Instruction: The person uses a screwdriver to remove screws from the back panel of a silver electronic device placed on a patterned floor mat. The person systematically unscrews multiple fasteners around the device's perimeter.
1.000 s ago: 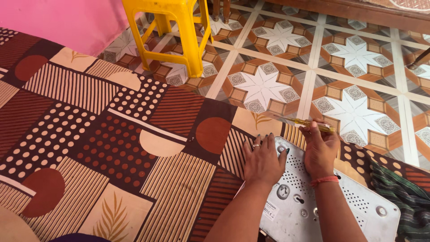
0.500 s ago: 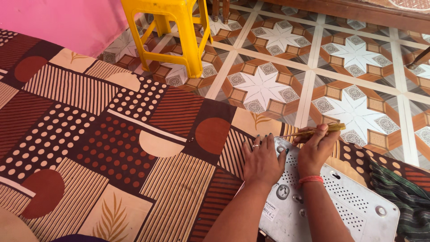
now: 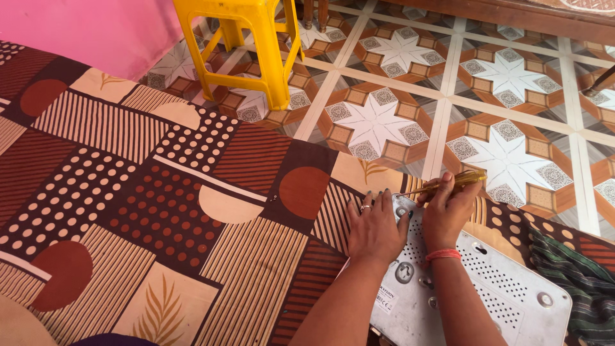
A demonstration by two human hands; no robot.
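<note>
Two hands, one screwdriver, one white perforated device, one yellow stool

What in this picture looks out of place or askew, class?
The white perforated metal device case lies on a patterned brown bedsheet, overhanging its edge at an angle. The right hand holds a yellow-handled screwdriver; the left hand steadies the case.

The left hand lies flat, fingers spread, on the near corner of a white perforated device casing, which rests on a bed cover with brown, red and cream patterns. The right hand is just beside it, closed around a yellow-handled screwdriver that lies almost level above the casing's edge. Beyond the bed there is a tiled floor with star patterns, and a yellow plastic stool stands on it.
</note>
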